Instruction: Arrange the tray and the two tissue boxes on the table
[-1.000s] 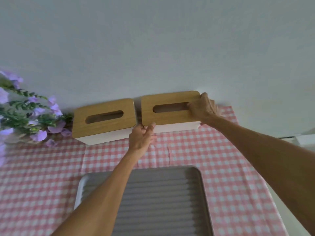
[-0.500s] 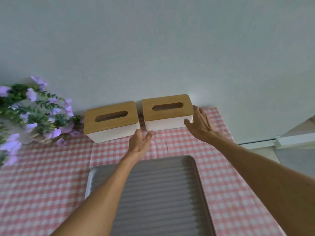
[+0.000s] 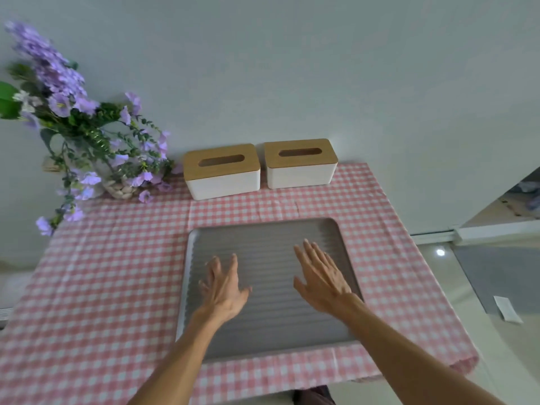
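Two white tissue boxes with wooden slotted lids stand side by side against the wall, the left tissue box (image 3: 222, 171) and the right tissue box (image 3: 301, 163), a small gap between them. A grey ribbed tray (image 3: 263, 238) lies in front of them on the pink checked tablecloth (image 3: 117, 273). My left hand (image 3: 223, 287) and my right hand (image 3: 321, 276) hover over the tray, fingers spread, holding nothing. Both are well clear of the boxes.
A woven pot of purple flowers (image 3: 87, 135) stands at the back left beside the left box. The table's right edge (image 3: 423, 273) drops to a pale glossy floor. A white wall runs behind the boxes.
Both hands have let go of the right tissue box and drawn back over the tray. The view has pulled back, showing more of the table.
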